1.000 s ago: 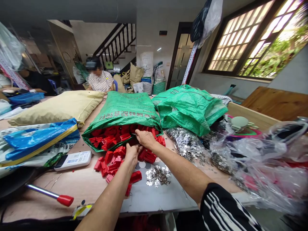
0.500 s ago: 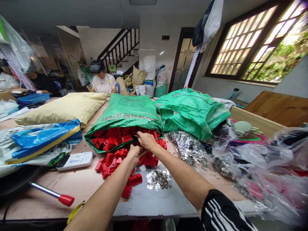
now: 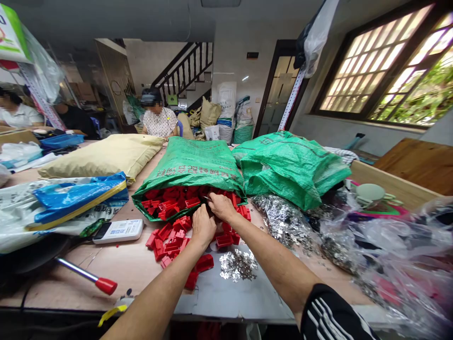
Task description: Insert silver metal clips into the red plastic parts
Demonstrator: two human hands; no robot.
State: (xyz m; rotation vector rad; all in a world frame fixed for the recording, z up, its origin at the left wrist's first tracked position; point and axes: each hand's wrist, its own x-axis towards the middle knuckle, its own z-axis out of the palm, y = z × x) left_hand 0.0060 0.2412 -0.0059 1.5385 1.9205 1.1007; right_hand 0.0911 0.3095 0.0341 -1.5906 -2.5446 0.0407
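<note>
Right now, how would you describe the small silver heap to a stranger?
On the wooden table, find the green woven sack spilling red plastic parts. Below them, on a grey sheet, lies a small silver metal heap, unlike the big silver mass nearby.

angular red plastic blocks (image 3: 166, 241), heaped in a green woven sack (image 3: 187, 165), more spilled just outside
</note>
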